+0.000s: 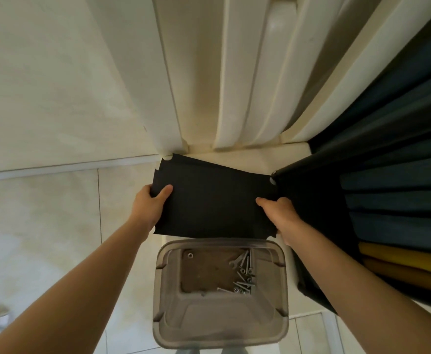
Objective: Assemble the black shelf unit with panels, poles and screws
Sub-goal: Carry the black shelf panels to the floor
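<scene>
Holding a stack of black panels [214,200] level above an open clear plastic bin [158,290], the person grips it at both short ends. At least 2 panels are present, as offset edges show at the far left corner. The stack is clear of the tiled floor [43,226] and hangs in front of the cream curtain [234,72].

Risks noted:
1. The panels are loose in the stack and already fanned. A slack grip or a tilt could let 1 slide out and drop into the bin or onto the floor.
2. The right end sits just beside the dark blue pleated fabric [400,175]. A swing to that side could snag a notched corner.
3. The screws [245,277] and small wrench [237,261] lie loose in the bin. A dropped panel could scatter them.
4. No poles can be identified in view, so the panels may have to be set down before assembly starts.

Hand pose: both forearms reach forward and slightly inward. The left hand [149,204] clamps the left edge, thumb flat on the top face and fingers curled beneath, out of sight. The right hand [278,213] holds the right edge the same way, thumb on top and fingers hidden below. Both grips appear firm, with the wrists roughly straight.
</scene>
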Motion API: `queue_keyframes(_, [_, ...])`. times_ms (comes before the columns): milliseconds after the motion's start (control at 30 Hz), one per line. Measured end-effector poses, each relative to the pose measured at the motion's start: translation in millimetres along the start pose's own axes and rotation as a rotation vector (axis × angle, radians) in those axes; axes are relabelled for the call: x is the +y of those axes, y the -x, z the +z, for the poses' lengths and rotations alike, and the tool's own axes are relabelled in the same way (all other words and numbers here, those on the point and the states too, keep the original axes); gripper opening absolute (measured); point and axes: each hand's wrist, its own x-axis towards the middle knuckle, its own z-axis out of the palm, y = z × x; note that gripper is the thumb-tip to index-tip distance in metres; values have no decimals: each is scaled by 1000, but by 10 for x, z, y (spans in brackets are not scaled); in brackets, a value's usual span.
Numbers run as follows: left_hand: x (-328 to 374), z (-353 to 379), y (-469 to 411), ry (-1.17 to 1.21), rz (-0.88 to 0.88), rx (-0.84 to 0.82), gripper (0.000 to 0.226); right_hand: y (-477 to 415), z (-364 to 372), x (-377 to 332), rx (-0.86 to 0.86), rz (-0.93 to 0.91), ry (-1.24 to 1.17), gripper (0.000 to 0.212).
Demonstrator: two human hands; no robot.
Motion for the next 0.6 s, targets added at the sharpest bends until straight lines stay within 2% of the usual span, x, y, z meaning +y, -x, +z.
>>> queue_keyframes(133, [-75,-127,29,62,31,30,47,46,58,-66,-9,-23,15,73])
queue_keyframes(400, [-251,-492,175,179,70,142,39,213,269,-310,-106,-159,55,65])
queue_keyframes(600, [-459,-858,414,291,84,295,31,494,569,-510,-188,-287,66,59])
